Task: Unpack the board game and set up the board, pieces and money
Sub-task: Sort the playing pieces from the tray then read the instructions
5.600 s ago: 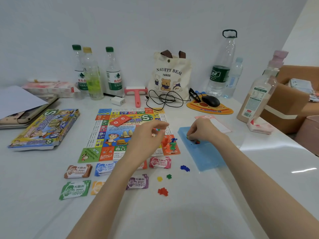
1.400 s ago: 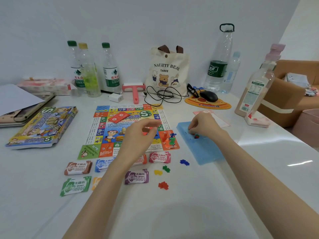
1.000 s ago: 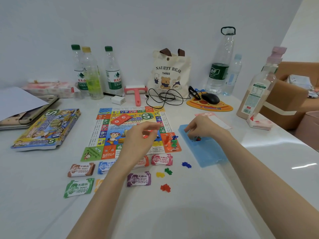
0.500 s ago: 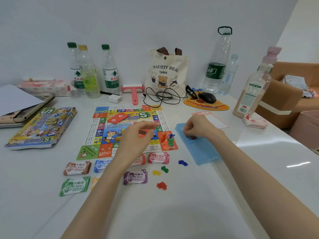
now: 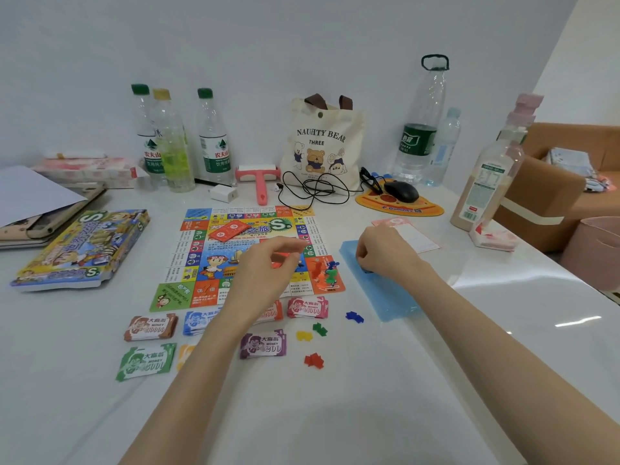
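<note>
Over the middle of the game board (image 5: 201, 263), the left grip (image 5: 268, 266) is hovering with thumb and forefinger drawn together. Red is showing under the fingers, but whether it is grasping a piece or only covering a card cannot be told. Beside it, the right grip (image 5: 382, 256) is curling its fingertips down onto the blue plastic tray (image 5: 389, 297) over a small dark piece (image 5: 367, 270); a firm hold is not showing there either.

The board is lying open on the tabletop (image 5: 369, 414), with the pawns (image 5: 327, 271) standing on its orange corner square, just beside the left grip. A careless sideways move is likely to be toppling them.

The left forearm (image 5: 201, 357) is crossing the money stacks (image 5: 151, 327) along the board's near edge, so dragging it back low risks fanning the notes. The loose house tokens (image 5: 313, 360) are sitting between both arms and may be getting swept away. A small piece prised hard from the tray could be springing off across the tabletop.
</note>
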Demonstrator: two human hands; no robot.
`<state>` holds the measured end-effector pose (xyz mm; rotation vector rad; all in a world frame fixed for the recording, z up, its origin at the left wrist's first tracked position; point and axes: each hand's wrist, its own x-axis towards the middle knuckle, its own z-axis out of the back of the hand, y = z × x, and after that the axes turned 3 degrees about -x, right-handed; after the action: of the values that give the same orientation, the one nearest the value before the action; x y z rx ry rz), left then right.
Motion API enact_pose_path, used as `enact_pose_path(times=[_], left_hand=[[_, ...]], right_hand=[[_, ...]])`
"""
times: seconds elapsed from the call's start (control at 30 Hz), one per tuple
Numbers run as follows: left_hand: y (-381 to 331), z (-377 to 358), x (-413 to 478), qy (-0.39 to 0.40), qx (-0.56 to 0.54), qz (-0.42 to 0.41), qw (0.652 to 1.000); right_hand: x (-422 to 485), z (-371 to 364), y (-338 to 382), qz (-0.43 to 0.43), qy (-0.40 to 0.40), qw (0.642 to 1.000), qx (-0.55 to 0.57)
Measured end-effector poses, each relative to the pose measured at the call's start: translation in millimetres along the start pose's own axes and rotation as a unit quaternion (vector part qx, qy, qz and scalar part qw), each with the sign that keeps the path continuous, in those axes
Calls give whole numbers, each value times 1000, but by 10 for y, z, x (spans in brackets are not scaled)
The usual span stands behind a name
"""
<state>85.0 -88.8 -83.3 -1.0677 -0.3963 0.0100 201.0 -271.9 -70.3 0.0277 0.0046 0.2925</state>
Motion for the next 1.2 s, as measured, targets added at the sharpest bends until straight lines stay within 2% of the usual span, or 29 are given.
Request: enact_pose_path(times=[0.27,0.37,0.43,0.5,0.6,0.7,0.77,0.97,1.2], left_hand=[[19,6,5,-3,-1,-1,1000],[20,12,1,-4,-1,0,1000],[21,21,5,-5,-2,2,1000],[25,32,14,-7,-3,4,1000],[30,45,22,-13,0,5,1000],[36,52,9,-14,6,2,1000],[43,51,7,-13,5,2,1000],[62,53,7,-13,5,7,1000],[66,58,10,-14,5,10,1000]], right_hand=[[-3,-139,-132,-1,-54,996,72],[-102,-72,-152,-4,-122,979,163],[-263,24,-113,-6,-166,946,277],[-473,116,-36,14,-154,917,367],[-798,162,110,83,-69,896,430],[-988,54,224,126,11,899,419],[-1036,-56,275,140,25,908,394],[-1103,-220,366,183,9,939,290],[-1123,-208,337,212,-17,952,221]])
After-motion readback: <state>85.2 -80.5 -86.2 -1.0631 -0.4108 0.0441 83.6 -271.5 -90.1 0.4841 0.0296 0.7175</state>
